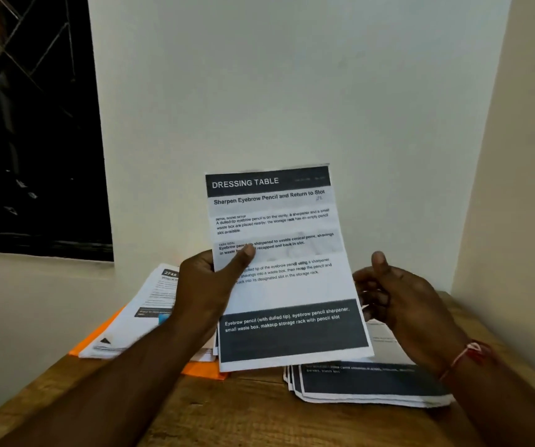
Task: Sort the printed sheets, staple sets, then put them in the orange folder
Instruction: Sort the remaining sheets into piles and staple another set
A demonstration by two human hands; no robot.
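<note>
Wooden table [243, 411] up front; left hand [204, 285] pinches a "DRESSING TABLE" sheet [288, 285] upright, right hand [398, 301] loose beside it, gripping nothing; orange folder [98, 337] sits under a paper stack [140, 314] at left; another pile [366, 385] lies right.

Printed sheet [287, 269]: matt paper, slightly creased. Table [243, 411]: grained wood, dull finish. Orange folder [204, 371]: smooth card. Wall [292, 91]: matt paint.

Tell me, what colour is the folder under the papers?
Orange folder, seen best in the head view.
</note>
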